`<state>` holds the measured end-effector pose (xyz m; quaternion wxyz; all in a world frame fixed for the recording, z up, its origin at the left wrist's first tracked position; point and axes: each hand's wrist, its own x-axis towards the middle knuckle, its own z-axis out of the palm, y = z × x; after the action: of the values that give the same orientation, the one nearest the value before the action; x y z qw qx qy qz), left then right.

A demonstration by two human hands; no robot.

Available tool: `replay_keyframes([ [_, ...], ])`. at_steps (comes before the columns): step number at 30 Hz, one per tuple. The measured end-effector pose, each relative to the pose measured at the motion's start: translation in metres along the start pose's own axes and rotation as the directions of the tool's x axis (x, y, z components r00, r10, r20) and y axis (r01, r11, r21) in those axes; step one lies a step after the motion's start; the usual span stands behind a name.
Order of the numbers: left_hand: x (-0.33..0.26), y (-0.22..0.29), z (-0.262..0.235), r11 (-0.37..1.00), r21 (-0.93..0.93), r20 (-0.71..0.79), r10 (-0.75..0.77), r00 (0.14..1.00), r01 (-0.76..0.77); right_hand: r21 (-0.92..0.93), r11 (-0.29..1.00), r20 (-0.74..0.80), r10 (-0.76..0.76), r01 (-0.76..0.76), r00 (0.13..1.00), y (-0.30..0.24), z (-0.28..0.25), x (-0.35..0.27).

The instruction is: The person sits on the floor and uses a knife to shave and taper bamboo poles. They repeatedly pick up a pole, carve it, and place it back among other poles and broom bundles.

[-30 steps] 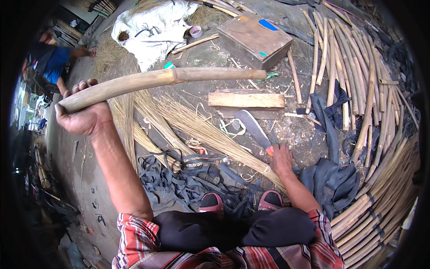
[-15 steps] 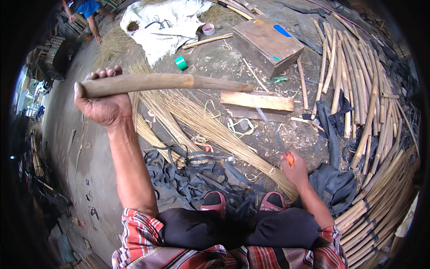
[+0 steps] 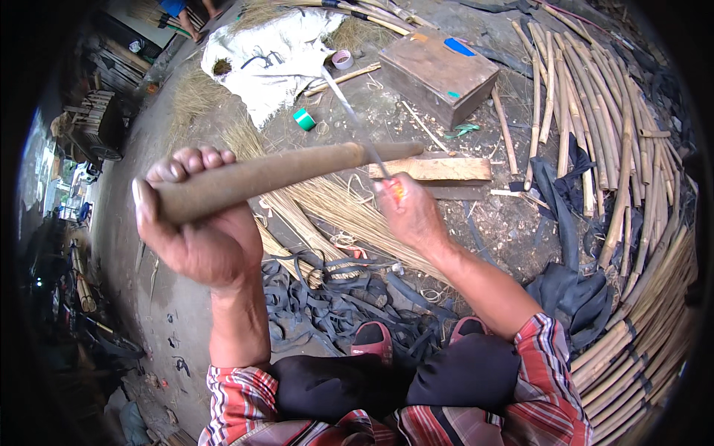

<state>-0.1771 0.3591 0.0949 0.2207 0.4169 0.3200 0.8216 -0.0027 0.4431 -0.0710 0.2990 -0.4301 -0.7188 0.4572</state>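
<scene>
Head view: one bamboo stick (image 3: 297, 169), one knife (image 3: 346, 104), one box (image 3: 439, 70), two tape rolls (image 3: 304, 120).
Stick: raised off the ground, thin end rightward.
Room: bare ground (image 3: 167, 282) left of left forearm.
Left hand (image 3: 212, 238): wrapped round stick's thick end.
Right hand (image 3: 413, 214): clenched on knife handle; blade crosses stick, contact unclear.

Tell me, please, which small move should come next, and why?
Probably the right hand should bring the knife it holds gently against the bamboo pole, toward the free end. The left hand grips the pole's other end, and in this view the knife crosses the pole; whether they touch is unclear.
</scene>
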Motion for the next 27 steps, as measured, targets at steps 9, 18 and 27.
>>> replay_keyframes([
  [9,-0.012,-0.008,0.01,0.999,-0.048,0.209,0.0,0.978,0.011,0.073,0.994,-0.05,-0.083,0.087,0.995,0.01,-0.012,-0.011],
  [18,-0.014,-0.007,0.017,0.998,-0.033,0.14,-0.048,0.989,0.053,0.124,0.99,0.137,-0.078,0.061,0.988,0.015,-0.016,-0.01],
  [27,-0.011,-0.006,0.016,0.99,-0.103,0.121,-0.083,0.989,0.096,0.05,0.949,0.065,-0.314,0.311,0.947,0.019,-0.017,-0.014],
])
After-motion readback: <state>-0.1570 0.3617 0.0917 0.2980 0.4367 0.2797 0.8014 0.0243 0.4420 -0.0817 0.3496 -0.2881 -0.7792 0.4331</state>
